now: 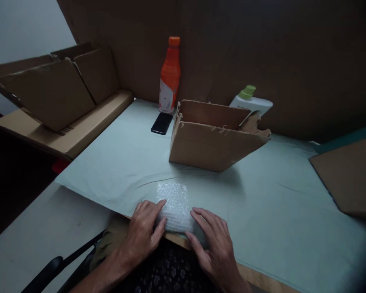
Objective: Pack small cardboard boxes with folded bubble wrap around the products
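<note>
Both hands, left hand (143, 230) and right hand (215, 244), press spread fingers flat on the bubble wrap (173, 207) between them.

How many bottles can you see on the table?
2. An orange bottle stands at the back beside the black phone; a white bottle with a green cap sits behind the open cardboard box, partly hidden. The box could hide more.

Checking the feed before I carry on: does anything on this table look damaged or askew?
Yes. The open cardboard box behind the bubble wrap has a ragged, torn flap at its right rear corner and leans with its walls slanted. The white bottle behind it lies on its side. Both hands rest on the bubble wrap.
</note>
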{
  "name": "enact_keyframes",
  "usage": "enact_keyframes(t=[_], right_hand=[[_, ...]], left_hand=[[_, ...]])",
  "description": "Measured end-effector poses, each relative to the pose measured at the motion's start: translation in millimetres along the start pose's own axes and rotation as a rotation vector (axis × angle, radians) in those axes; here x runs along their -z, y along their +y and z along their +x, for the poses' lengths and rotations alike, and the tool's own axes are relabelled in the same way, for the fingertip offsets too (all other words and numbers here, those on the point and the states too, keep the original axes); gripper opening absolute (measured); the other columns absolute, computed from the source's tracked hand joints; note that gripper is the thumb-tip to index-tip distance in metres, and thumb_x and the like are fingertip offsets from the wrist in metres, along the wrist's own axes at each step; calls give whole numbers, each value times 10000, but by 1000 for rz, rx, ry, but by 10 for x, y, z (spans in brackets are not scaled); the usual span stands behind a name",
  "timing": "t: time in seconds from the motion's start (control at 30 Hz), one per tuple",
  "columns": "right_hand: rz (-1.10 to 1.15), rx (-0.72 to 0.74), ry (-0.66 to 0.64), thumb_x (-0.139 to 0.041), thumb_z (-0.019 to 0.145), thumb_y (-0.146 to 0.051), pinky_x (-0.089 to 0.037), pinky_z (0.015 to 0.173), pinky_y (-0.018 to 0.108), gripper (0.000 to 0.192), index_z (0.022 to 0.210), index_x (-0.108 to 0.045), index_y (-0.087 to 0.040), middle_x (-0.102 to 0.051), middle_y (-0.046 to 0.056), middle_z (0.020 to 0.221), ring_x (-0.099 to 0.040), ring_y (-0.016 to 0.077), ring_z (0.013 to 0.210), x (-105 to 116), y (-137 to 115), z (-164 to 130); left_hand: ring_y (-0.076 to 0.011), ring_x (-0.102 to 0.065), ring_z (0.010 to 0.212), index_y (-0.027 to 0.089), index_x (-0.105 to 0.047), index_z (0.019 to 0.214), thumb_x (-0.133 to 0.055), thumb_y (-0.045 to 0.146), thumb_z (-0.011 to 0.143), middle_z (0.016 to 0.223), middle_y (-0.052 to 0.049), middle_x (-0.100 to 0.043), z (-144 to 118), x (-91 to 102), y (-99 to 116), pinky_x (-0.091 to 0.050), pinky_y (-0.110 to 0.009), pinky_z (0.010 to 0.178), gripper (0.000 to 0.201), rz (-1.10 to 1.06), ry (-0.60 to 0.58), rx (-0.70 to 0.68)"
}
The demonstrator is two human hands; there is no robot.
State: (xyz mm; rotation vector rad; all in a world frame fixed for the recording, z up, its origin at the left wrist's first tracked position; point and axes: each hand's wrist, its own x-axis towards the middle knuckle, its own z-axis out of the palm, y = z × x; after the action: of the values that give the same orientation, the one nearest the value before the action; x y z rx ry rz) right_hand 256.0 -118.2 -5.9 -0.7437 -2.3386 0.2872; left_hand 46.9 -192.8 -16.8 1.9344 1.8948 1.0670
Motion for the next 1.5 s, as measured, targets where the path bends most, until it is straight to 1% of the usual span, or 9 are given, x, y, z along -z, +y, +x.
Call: enact_keyframes(t=[0.2,0.37,0.67,0.8,0.97,1.07,1.2,1.33,1.5], right_hand=[[17,73,-201,-535,958,-127,-504,879,447,270,1212,-607,-181,-721,103,1153,-645,259,1056,-74,3,121],[150,-55,-235,-521,996,-207,-517,800,398,181,1146,-624,-205,-751,64,1004,-672,219,895,-78,82,275],[-91,-128,-444,-568,953,-280,-466,991,517,295,1202,-636,-135,-606,193,1369,-547,343,1254,-237,403,774],[148,-166,-474,-590,916,-222,-461,1006,490,111,1000,-643,-174,-667,142,1265,-583,292,1197,-185,381,672],[357,-362,-548,-640,876,-244,-510,967,412,444,1311,-575,-188,-695,116,1208,-648,248,1099,-2,340,404],[404,-367,-558,-622,889,-264,-540,919,372,389,1274,-627,-201,-713,104,1162,-673,235,1053,231,395,407],[342,-291,-436,-594,940,-309,-578,789,295,177,1068,-695,-240,-728,59,1016,-700,194,909,832,583,615],[122,-177,-51,-647,921,-370,-600,721,262,206,1116,-661,-302,-722,35,1069,-709,190,868,1476,853,962],[-135,11,164,-640,932,-332,-508,492,223,195,1119,-643,-277,-715,23,951,-655,145,698,1742,1026,1716]], left_hand=[[-287,-531,1158,185,-467,1383,-591,199,933,1251,-137,-585,-44,20,-38,-473,-486,972,467,25,58,-45],[-235,-572,1006,193,-462,1382,-531,155,951,1074,-76,-658,-32,46,0,-482,-421,909,438,-70,-11,-34],[-325,-537,1159,136,-503,1354,-569,197,915,1233,-153,-636,472,-64,-326,-449,-534,990,448,125,21,25],[-268,-571,1066,225,-398,1445,-546,156,911,1133,-93,-643,399,-19,-293,-496,-480,944,558,-52,-50,-5],[-187,-608,934,328,-371,1457,-502,93,920,1038,-33,-610,255,-53,-119,-561,-335,823,600,-222,-178,-2],[-187,-619,967,328,-381,1454,-561,107,890,1089,-42,-603,402,-31,-44,-579,-326,842,632,-223,-217,-102],[-271,-515,1273,273,-343,1496,-623,199,895,1385,-131,-487,1099,214,37,-510,-459,1043,668,-72,35,-250],[-342,-375,1429,229,-485,1399,-635,212,899,1549,-159,-331,1908,376,115,-425,-546,1126,523,26,270,-326],[-325,-405,1432,224,-652,1038,-565,108,919,1613,-84,-265,2063,198,132,-503,-529,1070,187,-121,330,-312]])
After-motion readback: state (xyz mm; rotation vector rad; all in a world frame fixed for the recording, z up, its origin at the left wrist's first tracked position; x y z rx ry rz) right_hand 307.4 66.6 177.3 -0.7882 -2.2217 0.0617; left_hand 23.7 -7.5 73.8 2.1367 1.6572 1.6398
